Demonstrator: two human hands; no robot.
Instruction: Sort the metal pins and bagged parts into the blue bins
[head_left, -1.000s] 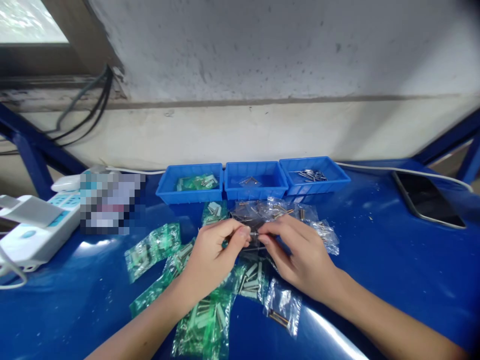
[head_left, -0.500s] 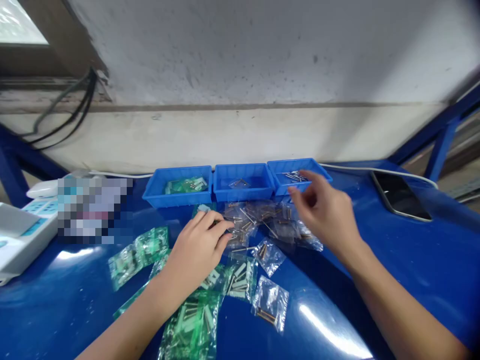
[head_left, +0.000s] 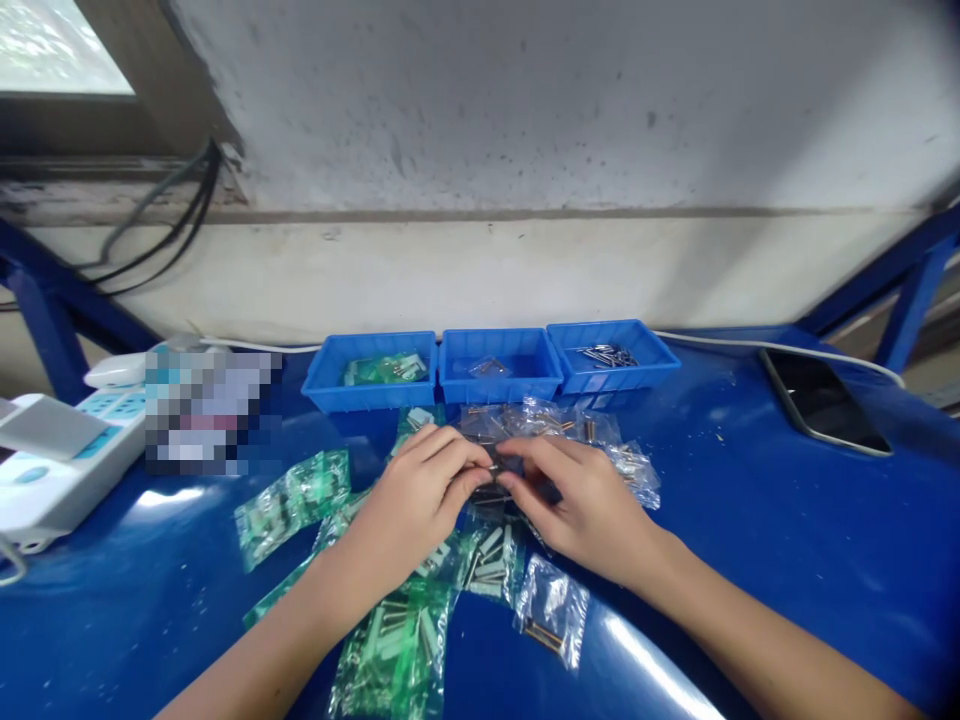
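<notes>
My left hand [head_left: 429, 490] and my right hand [head_left: 579, 495] meet over the middle of the pile, thumbs and fingers pinched nearly tip to tip. Something small and dark shows between the fingertips, too small to make out. Under and behind them lie clear plastic bags of screws [head_left: 632, 468]. One clear bag with brass-coloured screws [head_left: 553, 612] lies apart, nearer me. By my left forearm are green-tinted bags holding pale plugs and screws [head_left: 390, 655]. Another green bag strip [head_left: 292, 500] lies to the left.
Along the wall stand a blue left bin [head_left: 369, 395] with green bags, a blue middle bin [head_left: 501, 388] with a clear bag, and a blue right bin [head_left: 622, 380] with loose silver screws. A phone [head_left: 825, 402] lies right; a white power strip [head_left: 56, 480] sits left.
My right hand has come from the right bin of loose screws down and left to meet my left hand. My left hand stays over the pile. The view has shifted slightly.
</notes>
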